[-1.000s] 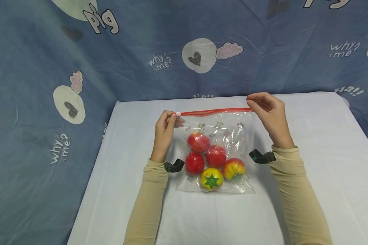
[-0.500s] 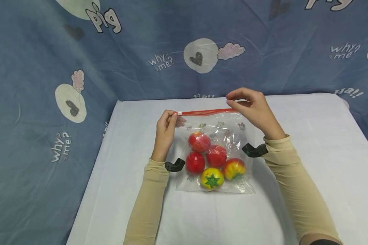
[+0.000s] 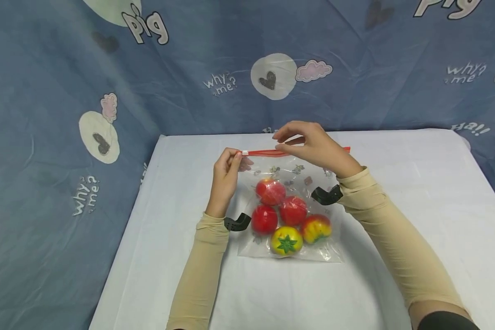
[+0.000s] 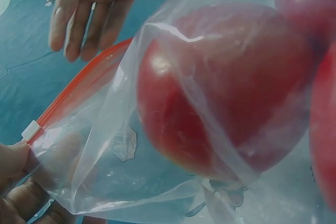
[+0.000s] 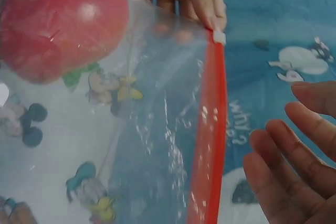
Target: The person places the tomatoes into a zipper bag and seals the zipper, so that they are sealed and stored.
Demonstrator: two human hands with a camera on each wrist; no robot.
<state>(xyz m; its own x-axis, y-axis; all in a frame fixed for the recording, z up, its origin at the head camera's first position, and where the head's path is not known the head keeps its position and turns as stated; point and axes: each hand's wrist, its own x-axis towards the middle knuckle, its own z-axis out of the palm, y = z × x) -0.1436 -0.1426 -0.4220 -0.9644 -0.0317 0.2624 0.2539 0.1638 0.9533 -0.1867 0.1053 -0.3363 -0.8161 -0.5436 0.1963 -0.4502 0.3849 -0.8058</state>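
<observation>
A clear slider bag printed with small cartoon figures lies on the white table. Inside it are three red round fruits, a ribbed red-and-yellow one and a yellow one with a green star-shaped top. My left hand pinches the bag's top left corner, right beside the white slider at the end of the red zip strip. Over the strip's middle hovers my right hand, fingers loosely bent and holding nothing; the right wrist view shows a gap between its fingers and the strip.
White cloth covers the table. Behind it and along the left hangs a blue printed curtain. Each wrist carries a black camera mount, and the right one sits over the bag's right side.
From the strip's right end, my right hand has come away and moved left along the bag's top toward the slider. The left hand keeps its pinch on the corner; the fruits stay put.
</observation>
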